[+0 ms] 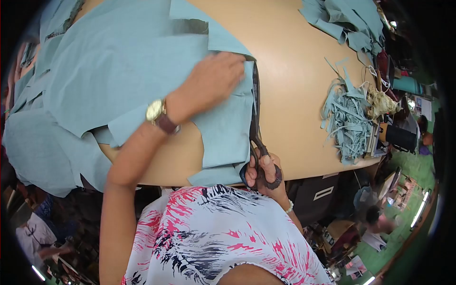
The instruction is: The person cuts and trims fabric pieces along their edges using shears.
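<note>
Light blue fabric [118, 71] lies in large overlapping pieces on the tan table. My left hand [213, 78], slightly blurred, is on the fabric near its right edge, fingers curled and pressed onto the cloth; the fingertips are partly hidden. A watch with a brown strap [161, 116] is on that wrist. At the near table edge my right hand [268, 173] is closed around the dark handles of large fabric scissors [258, 142]. Their long blades point away from me along the cloth's right edge, reaching close to my left fingertips. The blades look close together.
Thin blue fabric strips [349, 121] are heaped on the right side of the tan table [294, 104]. More blue cloth scraps [344, 21] lie at the far right. A dark bag or case [313, 192] is below the table edge. Other people are in the background at both sides.
</note>
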`<state>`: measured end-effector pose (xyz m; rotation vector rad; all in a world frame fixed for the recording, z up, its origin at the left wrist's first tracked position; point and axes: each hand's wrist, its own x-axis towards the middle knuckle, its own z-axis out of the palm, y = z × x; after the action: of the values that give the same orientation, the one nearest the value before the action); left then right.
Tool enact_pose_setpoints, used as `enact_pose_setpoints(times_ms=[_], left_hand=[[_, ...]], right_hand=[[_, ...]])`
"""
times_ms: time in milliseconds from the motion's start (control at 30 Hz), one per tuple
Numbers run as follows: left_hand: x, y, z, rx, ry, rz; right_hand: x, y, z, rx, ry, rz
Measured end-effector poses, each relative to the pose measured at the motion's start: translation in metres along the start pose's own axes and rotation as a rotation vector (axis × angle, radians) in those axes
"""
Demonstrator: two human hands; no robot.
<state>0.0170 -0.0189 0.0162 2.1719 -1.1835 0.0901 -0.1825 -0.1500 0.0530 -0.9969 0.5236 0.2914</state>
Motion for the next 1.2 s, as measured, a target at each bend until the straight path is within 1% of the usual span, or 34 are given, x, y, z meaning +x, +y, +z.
enact_pose_setpoints(times_ms=[100, 167, 200, 267, 300, 400, 433, 600, 700, 733, 833, 933, 1033, 1200], left_hand=[[0.036, -0.042, -0.012, 0.102, -0.107, 0.002], [0.050, -0.080, -0.006, 0.272, 0.033, 0.047], [0.054, -0.084, -0.009, 0.356, 0.104, 0.071], [0.050, -0.088, -0.009, 0.397, 0.096, -0.083], [0.046, -0.085, -0.009, 0.416, 0.087, -0.161], [0.019, -0.064, -0.001, 0.509, 0.185, -0.228], [0.010, -0.055, -0.001, 0.507, 0.186, -0.251], [-0.039, 0.000, 0.005, 0.464, 0.221, -0.362], [-0.071, 0.037, 0.005, 0.435, 0.184, -0.457], [-0.078, 0.049, 0.005, 0.399, 0.219, -0.494], [-0.086, 0.068, -0.002, 0.563, 0.224, -0.328], [-0.089, 0.079, 0.003, 0.059, 0.117, -0.134], [-0.095, 0.096, 0.010, -0.011, -0.112, -0.163], [-0.095, 0.109, 0.026, 0.114, -0.127, -0.178]], right_hand=[[0.000, 0.002, 0.001, 0.033, 0.008, -0.014], [0.000, -0.002, 0.003, 0.057, 0.028, -0.005], [-0.001, -0.004, 0.003, 0.069, 0.038, 0.000], [0.002, -0.007, -0.001, 0.114, 0.028, 0.015], [0.004, -0.009, -0.005, 0.139, 0.025, 0.027], [0.003, -0.016, -0.014, 0.058, 0.030, 0.035], [0.002, -0.018, -0.018, 0.018, 0.037, 0.039], [-0.021, -0.015, -0.038, -0.143, -0.075, 0.049], [-0.050, -0.004, -0.048, -0.218, -0.093, 0.115], [-0.059, 0.001, -0.052, -0.240, -0.085, 0.149], [-0.075, 0.010, -0.054, -0.254, -0.044, 0.196], [-0.081, 0.017, -0.052, -0.276, -0.002, 0.189], [-0.081, 0.022, -0.048, -0.282, 0.021, 0.198], [-0.082, 0.027, -0.046, -0.271, 0.014, 0.167]])
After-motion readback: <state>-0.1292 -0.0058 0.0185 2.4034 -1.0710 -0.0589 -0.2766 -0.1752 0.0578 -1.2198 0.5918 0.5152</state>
